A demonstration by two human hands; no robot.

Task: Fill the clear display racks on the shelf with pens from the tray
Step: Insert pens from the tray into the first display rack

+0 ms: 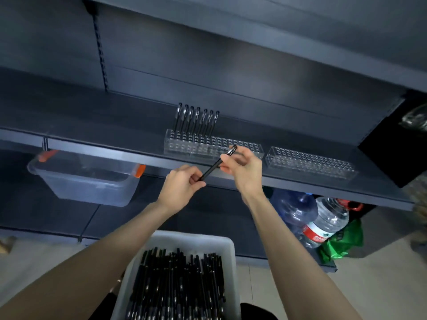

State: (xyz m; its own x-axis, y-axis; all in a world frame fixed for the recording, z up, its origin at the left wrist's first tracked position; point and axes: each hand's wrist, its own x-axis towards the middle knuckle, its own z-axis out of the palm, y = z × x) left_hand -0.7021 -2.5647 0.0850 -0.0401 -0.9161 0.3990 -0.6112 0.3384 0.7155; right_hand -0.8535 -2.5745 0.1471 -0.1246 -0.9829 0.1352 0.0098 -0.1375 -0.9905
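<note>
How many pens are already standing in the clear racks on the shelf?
7 pens, side by side in one row at the back left of the left rack. The right rack holds none visible. Blur may hide another.

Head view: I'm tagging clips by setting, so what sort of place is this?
Likely a shop or its stockroom: dark metal retail shelving, clear display racks holding upright pens, and a white tray of loose pens below.
</note>
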